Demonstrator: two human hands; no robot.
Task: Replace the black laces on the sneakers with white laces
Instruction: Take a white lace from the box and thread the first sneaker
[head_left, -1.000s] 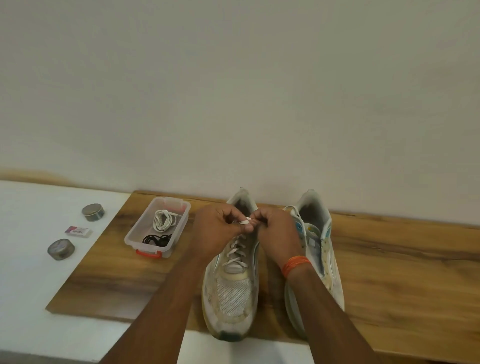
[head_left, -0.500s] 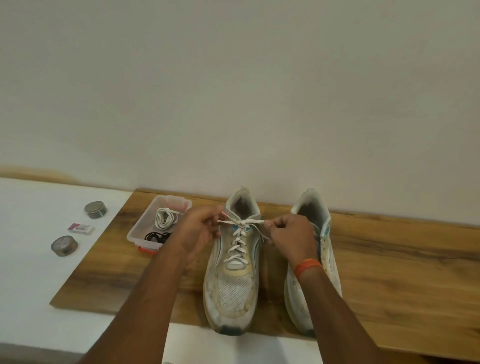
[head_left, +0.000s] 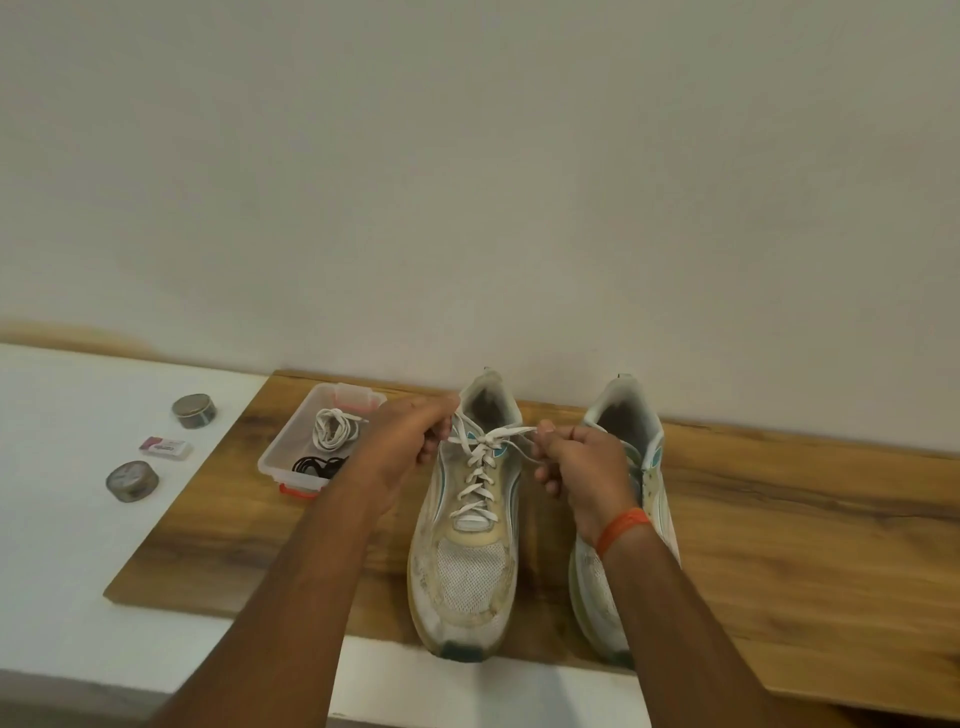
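Between the 2 hands stands the sneaker; left hand and right hand each pinch a white lace end; both should pull evenly so the crossing snugs flat.

Two bare forearms, no sleeves in view; left hand without rings or a band on the parts that show, right hand likewise ringless, with an orange band snug round its wrist.
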